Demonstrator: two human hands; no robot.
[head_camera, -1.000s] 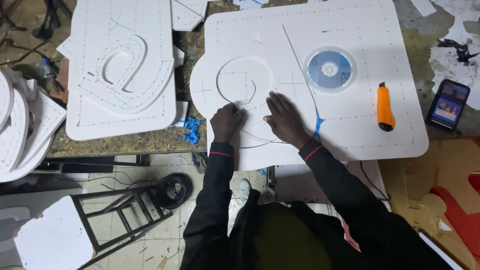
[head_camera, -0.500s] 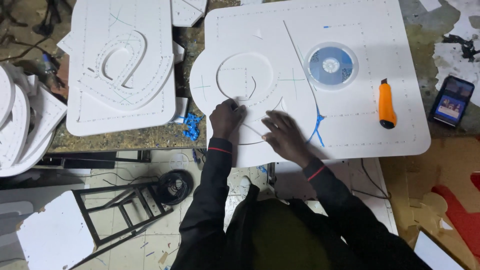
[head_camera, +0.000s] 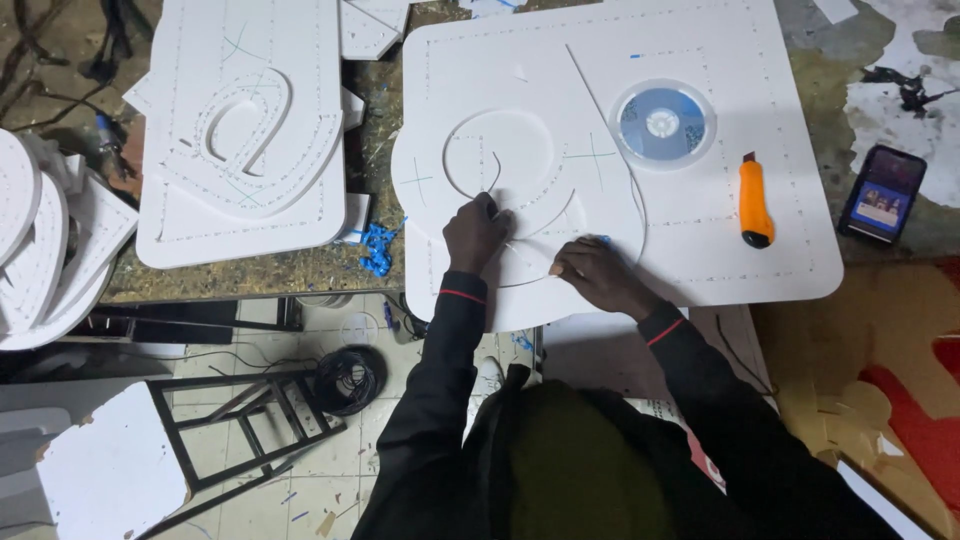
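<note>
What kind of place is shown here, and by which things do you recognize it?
Probably a sign-making workshop: large white foam boards with cut letter shapes, an orange utility knife, and offcuts stacked at the left.

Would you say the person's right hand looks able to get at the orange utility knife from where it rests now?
Probably yes. The right hand rests on the white foam board, and the orange utility knife lies on the same board off to its right, with only bare board between them. The disc case sits farther up, out of the way.
</note>
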